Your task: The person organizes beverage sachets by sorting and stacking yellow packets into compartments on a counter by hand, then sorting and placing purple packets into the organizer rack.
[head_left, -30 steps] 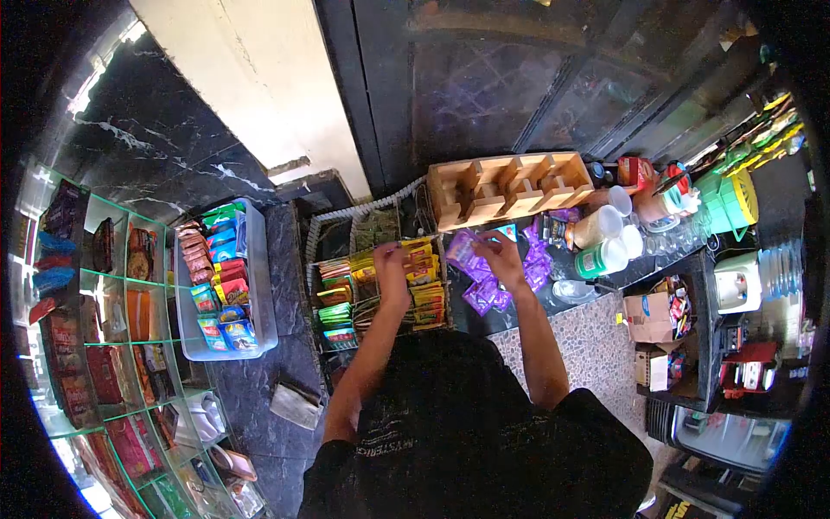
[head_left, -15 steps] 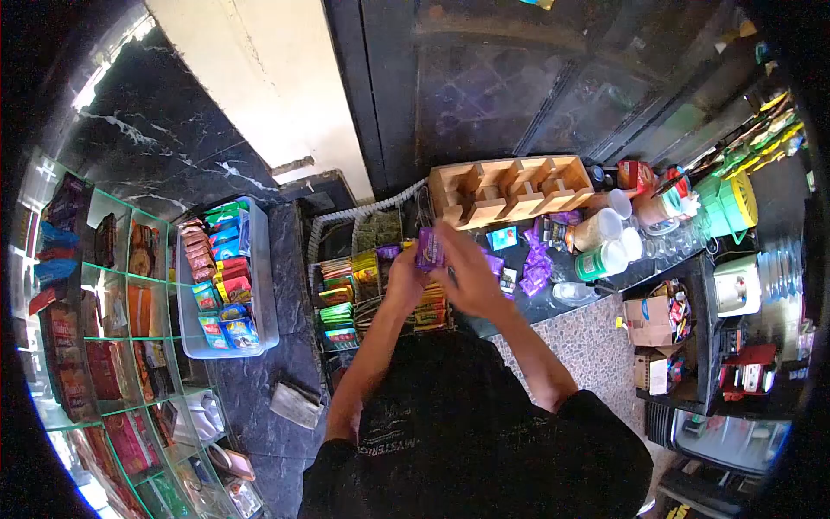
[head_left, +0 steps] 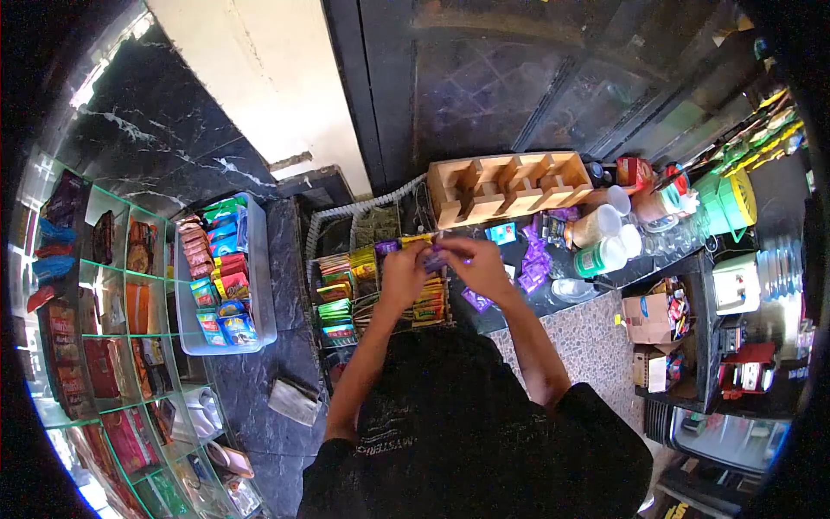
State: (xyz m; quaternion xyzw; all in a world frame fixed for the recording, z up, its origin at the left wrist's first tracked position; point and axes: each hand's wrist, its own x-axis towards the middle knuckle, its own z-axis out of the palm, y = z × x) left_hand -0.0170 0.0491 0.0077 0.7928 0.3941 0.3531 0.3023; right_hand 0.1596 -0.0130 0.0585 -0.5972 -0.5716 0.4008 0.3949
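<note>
A small purple packet (head_left: 432,259) is pinched between both hands, partly covered by the fingers. My left hand (head_left: 404,275) grips it from the left, above a rope-edged basket of upright colourful sachets (head_left: 350,281). My right hand (head_left: 481,270) has thumb and fingertips closed on its right side. More purple packets (head_left: 536,262) lie loose on the dark counter to the right, beside a light-blue packet (head_left: 501,233). Behind the hands stands a wooden box with compartments (head_left: 471,214).
To the left, a clear plastic bin (head_left: 267,324) holds rows of coloured packets. A glass shelf unit (head_left: 130,277) with goods fills the far left. Several jars (head_left: 603,258) stand on the right of the counter. An open cardboard box (head_left: 647,320) is lower right.
Both hands have come down slightly. My right hand has shifted from across the packet's face to its right edge, and the packet is now lower and more covered by fingers.
</note>
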